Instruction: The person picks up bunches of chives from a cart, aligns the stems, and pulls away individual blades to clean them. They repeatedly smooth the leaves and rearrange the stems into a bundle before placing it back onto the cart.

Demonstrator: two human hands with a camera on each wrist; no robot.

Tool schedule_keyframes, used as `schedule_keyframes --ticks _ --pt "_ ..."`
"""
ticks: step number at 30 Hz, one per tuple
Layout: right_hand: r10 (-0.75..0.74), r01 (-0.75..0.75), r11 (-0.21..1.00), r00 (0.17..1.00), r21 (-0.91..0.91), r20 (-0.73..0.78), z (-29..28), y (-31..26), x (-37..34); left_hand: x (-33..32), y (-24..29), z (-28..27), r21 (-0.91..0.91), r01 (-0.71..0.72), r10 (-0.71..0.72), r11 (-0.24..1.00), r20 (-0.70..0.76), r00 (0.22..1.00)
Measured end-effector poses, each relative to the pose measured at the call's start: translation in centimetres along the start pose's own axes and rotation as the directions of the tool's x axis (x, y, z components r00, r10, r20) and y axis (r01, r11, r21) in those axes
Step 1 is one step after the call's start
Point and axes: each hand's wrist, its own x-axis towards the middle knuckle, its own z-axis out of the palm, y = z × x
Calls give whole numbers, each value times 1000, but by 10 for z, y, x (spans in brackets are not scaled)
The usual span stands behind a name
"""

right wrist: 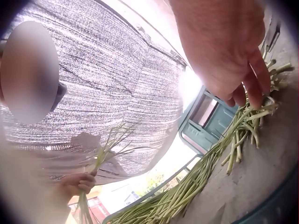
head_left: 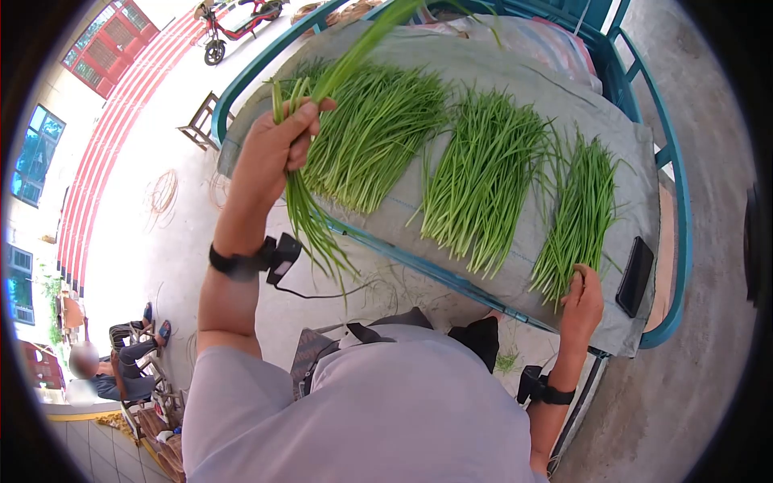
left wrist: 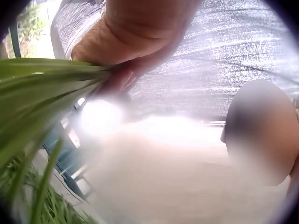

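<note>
My left hand (head_left: pixel 278 149) is raised at the left of the cart bed and grips a bunch of chives (head_left: pixel 354 60). Long leaves (left wrist: pixel 37 98) fan out above the fist, and more of the bunch hangs below it. Three piles lie on the grey sheet: a left pile of chives (head_left: pixel 370 133), a middle pile (head_left: pixel 487 173) and a smaller right pile (head_left: pixel 584 213). At the pale stem ends of the right pile is my right hand (head_left: pixel 583 302), its loosely bent fingers (right wrist: pixel 257 88) touching the stems (right wrist: pixel 238 149). The right thumb is hidden in the right wrist view.
A black phone (head_left: pixel 636 276) lies right of the right hand. The grey sheet (head_left: pixel 411 233) covers the cart bed, bordered by a blue-green rail (head_left: pixel 683 233). A striped sack (head_left: pixel 555 52) sits at the back. Leftward are a wooden stool (head_left: pixel 197 121), a red scooter (head_left: pixel 237 28) and a seated person (head_left: pixel 125 374).
</note>
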Motion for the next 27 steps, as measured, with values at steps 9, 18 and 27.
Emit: schedule_keyframes --ticks 9,18,27 --pt "11 -12 1000 998 1 57 -3 -11 -2 33 -129 -26 936 -7 277 353 -97 956" --pt "45 -49 998 995 41 89 -3 -9 -7 52 -83 -63 820 49 300 570 -264 917" --pt "58 -62 997 993 42 106 -1 -3 -9 105 -105 -82 421 373 -288 827 -252 924"
